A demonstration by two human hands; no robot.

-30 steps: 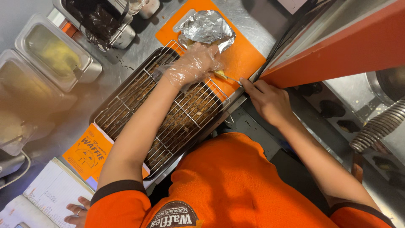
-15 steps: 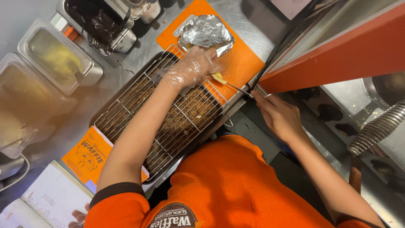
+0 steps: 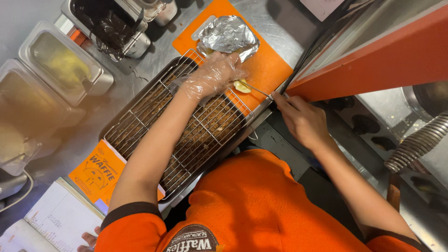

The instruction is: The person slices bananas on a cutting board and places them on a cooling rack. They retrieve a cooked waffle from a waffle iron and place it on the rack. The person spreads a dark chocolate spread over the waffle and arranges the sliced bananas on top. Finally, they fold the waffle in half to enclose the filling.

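Note:
My left hand [image 3: 212, 77], in a clear plastic glove, reaches over a wire rack [image 3: 186, 135] and rests its fingertips on a small pale yellow piece of food [image 3: 242, 87] on an orange cutting board [image 3: 270, 70]. My right hand [image 3: 303, 122], bare, grips a thin metal tool [image 3: 255, 88] at the counter's edge. The tool's tip touches the yellow piece. A crumpled foil packet [image 3: 228, 35] lies on the board just beyond my left hand.
The rack sits on a crumb-covered tray. Steel containers stand at the left: one with dark sauce [image 3: 109, 28], one with yellow filling [image 3: 63, 65]. An orange paper sleeve [image 3: 98, 170] and a notebook [image 3: 51, 219] lie at the lower left, with someone's fingers [image 3: 87, 240] beside it. An orange-edged appliance [image 3: 373, 51] is at the right.
My right hand has slid a little right and back along the counter edge with the tool. My left hand has stayed by the yellow piece.

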